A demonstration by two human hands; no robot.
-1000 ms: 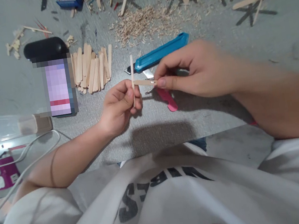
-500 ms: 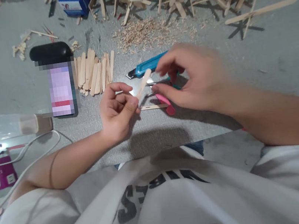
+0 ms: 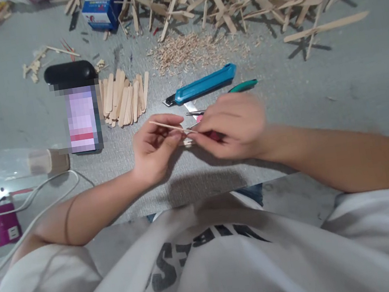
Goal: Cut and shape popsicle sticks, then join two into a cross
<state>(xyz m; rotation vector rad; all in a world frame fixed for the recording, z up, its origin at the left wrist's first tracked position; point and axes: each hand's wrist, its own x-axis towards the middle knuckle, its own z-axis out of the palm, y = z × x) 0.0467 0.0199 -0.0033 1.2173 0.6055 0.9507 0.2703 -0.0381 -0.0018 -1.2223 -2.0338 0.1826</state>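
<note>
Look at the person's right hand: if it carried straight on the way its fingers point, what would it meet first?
The right hand points leftward, so it would first meet the thin wooden stick and the left hand pinching it. They look almost touching, though depth is uncertain.

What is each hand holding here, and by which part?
The left hand pinches a thin wooden stick near its right end. The right hand meets that end; whether it grips the stick or something else cannot be told.

You had a pale tan wooden stick (image 3: 167, 126) over a grey table (image 3: 316, 79), a teal-blue knife (image 3: 203, 84), a green handle (image 3: 243, 86), a blue-and-white box (image 3: 102, 6), and a black case (image 3: 69, 72).
</note>
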